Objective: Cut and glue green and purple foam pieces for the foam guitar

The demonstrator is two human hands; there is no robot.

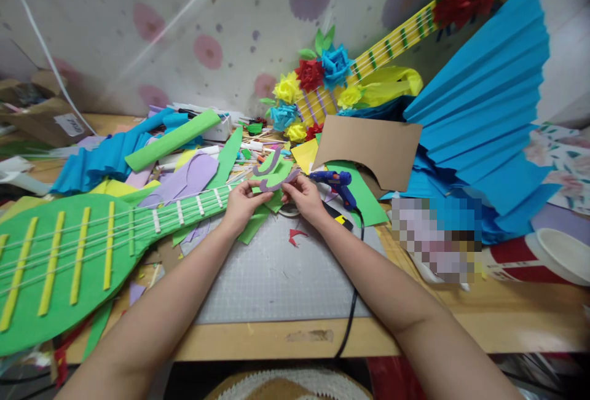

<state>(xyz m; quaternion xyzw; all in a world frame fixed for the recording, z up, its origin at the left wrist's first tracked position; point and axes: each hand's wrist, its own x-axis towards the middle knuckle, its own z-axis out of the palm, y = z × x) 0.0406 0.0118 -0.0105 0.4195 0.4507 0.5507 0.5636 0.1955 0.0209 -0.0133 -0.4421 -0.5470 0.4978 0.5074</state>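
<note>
Over the far part of the grey cutting mat (276, 277), my left hand (244, 203) and my right hand (302, 196) pinch the two ends of a curved purple paper strip (278, 182). Another curved purple strip (268, 165) lies just beyond it on green paper (282, 168). A blue hot glue gun (336, 184) rests right of my right hand, its black cord running down over the table edge. Left of my left hand lies a green paper guitar (110, 240) with yellow bars and white strings. Small red paper scraps (295, 237) sit on the mat.
A brown cardboard piece (369, 145) with a curved cutout stands behind the glue gun. Farther back leans a yellow paper guitar (396, 40) with paper flowers. Pleated blue paper (488, 105) and a white-and-red tub (539, 258) are at right. Paper scraps and sticks crowd the back left.
</note>
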